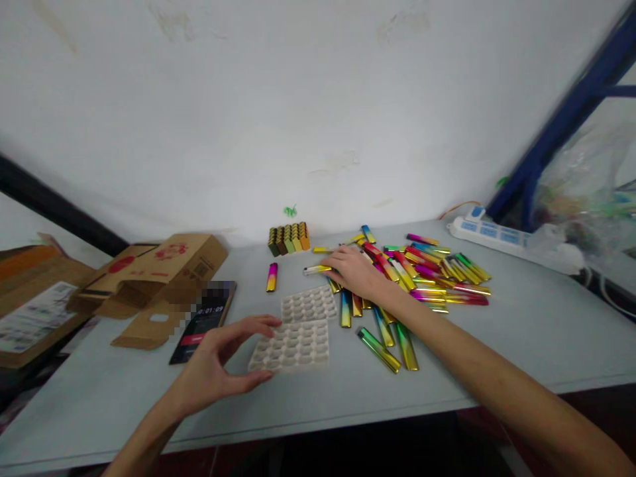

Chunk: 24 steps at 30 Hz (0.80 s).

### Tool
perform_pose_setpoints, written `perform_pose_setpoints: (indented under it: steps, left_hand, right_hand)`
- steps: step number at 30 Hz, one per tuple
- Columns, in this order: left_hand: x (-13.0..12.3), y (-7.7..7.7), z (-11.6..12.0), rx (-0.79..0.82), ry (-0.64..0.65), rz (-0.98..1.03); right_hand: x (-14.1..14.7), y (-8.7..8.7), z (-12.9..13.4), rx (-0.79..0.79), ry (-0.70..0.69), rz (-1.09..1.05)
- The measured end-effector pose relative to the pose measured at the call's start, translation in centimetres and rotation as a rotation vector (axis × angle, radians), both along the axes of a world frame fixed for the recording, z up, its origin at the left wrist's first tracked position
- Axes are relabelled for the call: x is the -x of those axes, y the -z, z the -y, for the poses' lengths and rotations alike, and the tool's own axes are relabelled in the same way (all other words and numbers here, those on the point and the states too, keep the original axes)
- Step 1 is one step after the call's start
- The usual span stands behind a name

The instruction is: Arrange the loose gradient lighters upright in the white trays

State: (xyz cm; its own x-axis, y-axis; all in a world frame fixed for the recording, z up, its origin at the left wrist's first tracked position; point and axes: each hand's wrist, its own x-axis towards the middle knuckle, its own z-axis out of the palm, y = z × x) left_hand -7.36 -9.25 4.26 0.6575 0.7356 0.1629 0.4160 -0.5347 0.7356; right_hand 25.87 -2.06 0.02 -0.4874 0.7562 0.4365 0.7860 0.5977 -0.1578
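Note:
My left hand has thumb and fingers spread apart at the left side of a white tray with rows of round holes. Its fingertips are at the tray's edge; whether they press on it I cannot tell. Directly behind lies a second white holed tray. My right hand reaches over a loose pile of shiny, multicoloured lighters, its fingers closed on a silver-and-gold lighter at the pile's left edge. A pink-and-yellow lighter lies alone left of the trays.
Against the wall stands a tight block of upright lighters. At left are a phone showing a timer, an opened cardboard box and another carton. A white power strip lies at the right rear, near a blue metal frame.

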Motion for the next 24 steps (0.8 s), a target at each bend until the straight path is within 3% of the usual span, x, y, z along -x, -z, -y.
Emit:
perform_pose_setpoints:
  steps: [4,9,14,24]
  left_hand:
    - [-2.3,0.6,-1.3,-0.030,-0.112,0.105]
    - [-4.9,2.1,-3.0,-0.236,-0.104,-0.032]
    - [-4.5,2.7,-4.1,-0.315,-0.058,-0.130]
    - [-3.7,3.6,-3.8,-0.242,-0.056,-0.207]
  right_hand:
    - [0.5,0.3,-0.3,0.001,-0.040,0.002]
    - [0.1,0.5,-0.5,0.023,-0.042,-0.008]
    - [-0.9,0.3,-0.7,0.069,-0.074,-0.014]
    - [-0.7,0.2,-0.2,0.115,-0.066,-0.068]
